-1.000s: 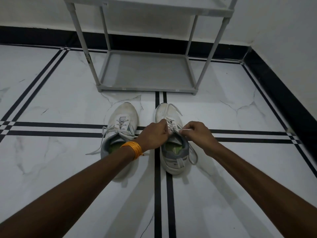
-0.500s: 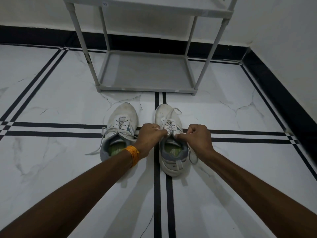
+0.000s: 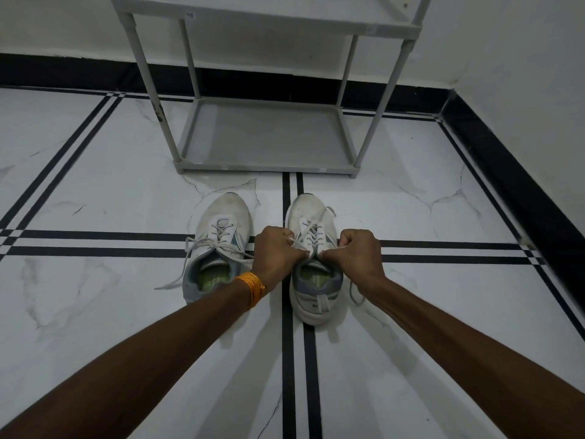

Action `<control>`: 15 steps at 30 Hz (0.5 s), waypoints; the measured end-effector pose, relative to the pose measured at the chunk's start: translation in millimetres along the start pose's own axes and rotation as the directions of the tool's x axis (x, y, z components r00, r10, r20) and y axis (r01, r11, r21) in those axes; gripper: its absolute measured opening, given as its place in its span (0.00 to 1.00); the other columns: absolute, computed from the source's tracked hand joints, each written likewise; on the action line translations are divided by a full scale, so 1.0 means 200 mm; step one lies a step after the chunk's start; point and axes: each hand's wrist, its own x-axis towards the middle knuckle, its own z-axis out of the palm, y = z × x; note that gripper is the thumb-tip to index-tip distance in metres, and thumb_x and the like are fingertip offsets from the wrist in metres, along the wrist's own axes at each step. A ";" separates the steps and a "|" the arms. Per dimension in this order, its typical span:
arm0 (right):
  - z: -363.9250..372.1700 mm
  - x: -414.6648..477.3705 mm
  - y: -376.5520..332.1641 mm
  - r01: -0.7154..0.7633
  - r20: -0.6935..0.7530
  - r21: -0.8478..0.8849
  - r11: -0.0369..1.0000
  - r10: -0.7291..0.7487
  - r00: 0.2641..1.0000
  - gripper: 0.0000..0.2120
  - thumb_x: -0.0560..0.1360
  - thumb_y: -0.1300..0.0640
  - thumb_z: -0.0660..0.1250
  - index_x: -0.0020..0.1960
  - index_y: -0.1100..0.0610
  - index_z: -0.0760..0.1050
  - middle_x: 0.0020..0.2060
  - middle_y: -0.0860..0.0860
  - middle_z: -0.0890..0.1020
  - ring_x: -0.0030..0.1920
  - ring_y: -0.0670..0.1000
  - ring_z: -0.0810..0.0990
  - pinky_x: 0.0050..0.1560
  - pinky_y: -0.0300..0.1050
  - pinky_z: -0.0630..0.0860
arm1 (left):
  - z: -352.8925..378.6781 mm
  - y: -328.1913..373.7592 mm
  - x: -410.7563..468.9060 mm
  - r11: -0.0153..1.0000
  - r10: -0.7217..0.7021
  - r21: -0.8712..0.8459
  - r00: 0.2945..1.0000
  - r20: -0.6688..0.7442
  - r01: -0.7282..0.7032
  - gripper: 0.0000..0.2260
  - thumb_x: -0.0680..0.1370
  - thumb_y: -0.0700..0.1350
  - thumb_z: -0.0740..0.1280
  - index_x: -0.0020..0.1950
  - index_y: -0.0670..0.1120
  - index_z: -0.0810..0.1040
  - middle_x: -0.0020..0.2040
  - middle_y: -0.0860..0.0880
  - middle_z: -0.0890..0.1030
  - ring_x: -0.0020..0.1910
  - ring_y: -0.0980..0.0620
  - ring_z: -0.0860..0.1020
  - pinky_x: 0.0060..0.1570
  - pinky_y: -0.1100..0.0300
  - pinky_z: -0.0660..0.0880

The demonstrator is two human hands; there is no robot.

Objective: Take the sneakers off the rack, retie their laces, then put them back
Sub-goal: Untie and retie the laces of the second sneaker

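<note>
Two white sneakers stand side by side on the marble floor, toes toward the grey rack (image 3: 266, 166). The left sneaker (image 3: 221, 223) has loose laces trailing to its left. Over the right sneaker (image 3: 311, 217), my left hand (image 3: 273, 255) and my right hand (image 3: 356, 253) are fisted on its laces (image 3: 311, 232), one hand on each side of the tongue, pinching the lace ends taut. An orange band circles my left wrist.
The rack's bottom shelf holds nothing and an upper shelf (image 3: 285, 20) crosses the top of the view. A white wall with a black skirting (image 3: 506, 172) runs close on the right. Black double stripes cross the floor.
Both hands have drawn slightly apart and back toward me, pulling the right sneaker's laces tighter. The sneakers have not shifted.
</note>
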 end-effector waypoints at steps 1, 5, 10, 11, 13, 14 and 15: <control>0.00 0.00 0.00 0.010 0.000 -0.005 1.000 -0.010 1.000 0.20 0.58 0.59 0.80 0.25 0.55 0.67 0.25 0.54 0.76 0.28 0.50 0.73 0.27 0.43 0.69 | 0.00 0.00 0.00 1.000 0.003 0.008 1.000 -0.002 -0.003 0.11 0.63 0.42 0.80 0.36 0.38 0.82 0.36 0.43 0.84 0.37 0.48 0.84 0.37 0.52 0.83; -0.07 0.00 -0.07 0.154 0.076 -0.048 0.987 -0.150 0.986 0.20 0.63 0.57 0.79 0.26 0.54 0.67 0.25 0.50 0.74 0.27 0.47 0.71 0.26 0.40 0.67 | -0.08 0.05 -0.02 0.999 0.042 0.014 0.999 -0.001 -0.042 0.12 0.67 0.44 0.78 0.29 0.46 0.76 0.27 0.42 0.76 0.27 0.50 0.79 0.24 0.69 0.70; -0.24 0.04 -0.25 0.329 0.198 -0.051 0.943 -0.313 0.929 0.22 0.70 0.51 0.74 0.26 0.55 0.65 0.22 0.48 0.67 0.24 0.43 0.64 0.28 0.37 0.64 | -0.27 0.09 -0.04 0.979 0.152 0.125 0.985 0.084 -0.162 0.24 0.75 0.55 0.69 0.25 0.45 0.66 0.22 0.49 0.66 0.23 0.49 0.69 0.29 0.58 0.71; -0.27 0.06 -0.28 0.337 0.198 -0.043 0.940 -0.323 0.925 0.22 0.71 0.50 0.73 0.27 0.56 0.64 0.23 0.50 0.66 0.25 0.45 0.65 0.31 0.40 0.65 | -0.32 0.13 -0.05 0.970 0.184 0.143 0.978 0.100 -0.198 0.23 0.76 0.53 0.68 0.25 0.46 0.64 0.23 0.50 0.65 0.23 0.52 0.66 0.29 0.61 0.66; -0.31 0.08 -0.35 0.343 0.221 -0.055 0.938 -0.324 0.920 0.21 0.72 0.48 0.71 0.29 0.57 0.66 0.25 0.54 0.67 0.28 0.49 0.67 0.34 0.43 0.66 | -0.38 0.23 -0.05 0.943 0.274 0.159 0.954 0.124 -0.292 0.22 0.77 0.51 0.68 0.27 0.47 0.64 0.24 0.51 0.65 0.25 0.54 0.64 0.30 0.61 0.62; -0.32 0.09 -0.38 0.346 0.246 -0.066 0.936 -0.321 0.914 0.21 0.73 0.47 0.71 0.30 0.58 0.68 0.26 0.55 0.68 0.29 0.50 0.67 0.34 0.43 0.66 | -0.40 0.28 -0.05 0.923 0.325 0.167 0.934 0.146 -0.347 0.21 0.77 0.51 0.68 0.27 0.47 0.65 0.25 0.50 0.66 0.26 0.54 0.66 0.31 0.61 0.63; -0.32 0.09 -0.42 0.362 0.273 -0.073 0.929 -0.330 0.903 0.20 0.73 0.47 0.70 0.31 0.59 0.69 0.27 0.55 0.69 0.29 0.50 0.67 0.33 0.43 0.66 | -0.41 0.32 -0.04 0.904 0.365 0.164 0.912 0.186 -0.395 0.21 0.77 0.52 0.68 0.28 0.46 0.66 0.26 0.50 0.67 0.27 0.54 0.67 0.31 0.60 0.64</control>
